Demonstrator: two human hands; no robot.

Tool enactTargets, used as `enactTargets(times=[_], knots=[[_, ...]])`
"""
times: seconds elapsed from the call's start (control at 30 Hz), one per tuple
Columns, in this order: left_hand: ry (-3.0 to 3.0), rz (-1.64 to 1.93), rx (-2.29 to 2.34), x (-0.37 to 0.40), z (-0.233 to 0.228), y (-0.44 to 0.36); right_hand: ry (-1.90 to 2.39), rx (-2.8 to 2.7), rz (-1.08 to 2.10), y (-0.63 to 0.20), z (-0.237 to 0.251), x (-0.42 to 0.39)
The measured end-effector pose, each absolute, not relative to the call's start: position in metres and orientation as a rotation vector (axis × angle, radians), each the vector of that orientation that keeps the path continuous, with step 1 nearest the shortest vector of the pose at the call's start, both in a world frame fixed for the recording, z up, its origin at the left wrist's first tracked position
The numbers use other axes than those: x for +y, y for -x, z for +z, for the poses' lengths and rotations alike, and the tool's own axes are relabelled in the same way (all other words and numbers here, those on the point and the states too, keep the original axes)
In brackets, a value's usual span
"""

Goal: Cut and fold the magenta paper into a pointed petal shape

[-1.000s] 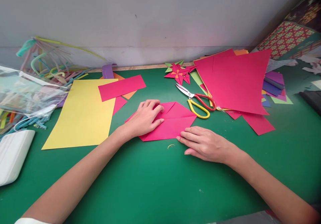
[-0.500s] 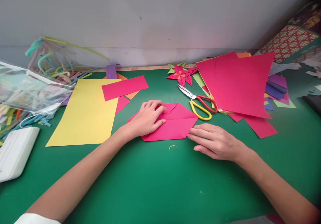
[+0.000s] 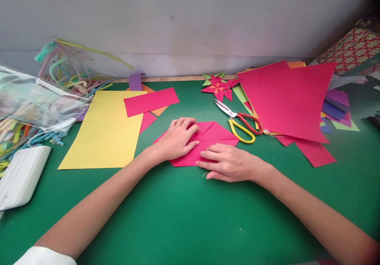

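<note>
A folded sheet of pink paper (image 3: pixel 204 133) lies flat on the green tabletop (image 3: pixel 166 213), with corners folded in and a crease along its middle. Across its left part rests my left hand (image 3: pixel 178 138), fingers apart and bent a little, pressing it down. My right hand (image 3: pixel 228 162) lies over the paper's lower right part, fingers stretched out along its near edge. Both hands hide some of the paper. A thin yellow scrap (image 3: pixel 205 175) sits by my right fingertips. Scissors with one red and one yellow handle (image 3: pixel 242 131) lie just beyond the right hand.
To the left are a yellow sheet (image 3: pixel 101 134), a pink strip (image 3: pixel 151 101), a white box-like object (image 3: pixel 25 178) and a clear bag (image 3: pixel 38 98) near many pipe cleaners. Folded paper stars (image 3: pixel 218 87) lie at the back. A stack of pink sheets (image 3: pixel 291 102) is at right.
My right hand has moved left, from beside the pink paper's right corner onto its lower right part. The left hand stays on the paper. The view has shifted slightly.
</note>
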State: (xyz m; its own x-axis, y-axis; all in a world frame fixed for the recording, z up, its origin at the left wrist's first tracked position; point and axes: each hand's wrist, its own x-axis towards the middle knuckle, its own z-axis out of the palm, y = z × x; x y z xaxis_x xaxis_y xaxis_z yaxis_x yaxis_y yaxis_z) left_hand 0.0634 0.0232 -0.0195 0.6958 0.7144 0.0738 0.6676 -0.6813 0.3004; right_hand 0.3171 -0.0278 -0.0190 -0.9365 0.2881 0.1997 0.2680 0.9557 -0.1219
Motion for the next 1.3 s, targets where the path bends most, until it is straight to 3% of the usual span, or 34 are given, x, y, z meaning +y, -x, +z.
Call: enactTargets(times=[0.67,1.0,1.3], knots=[[-2.667,0.29,1.101,0.023,-0.022,-0.062,0.446,-2.975,0.377,-0.301,-0.004,-0.016],[-2.669,0.292,1.101,0.023,-0.023,-0.063,0.416,-3.007,0.23,-0.291,-0.009,-0.021],[-2.689,0.286,1.101,0.023,-0.023,-0.062,0.507,-2.997,0.367,-0.29,-0.012,-0.024]])
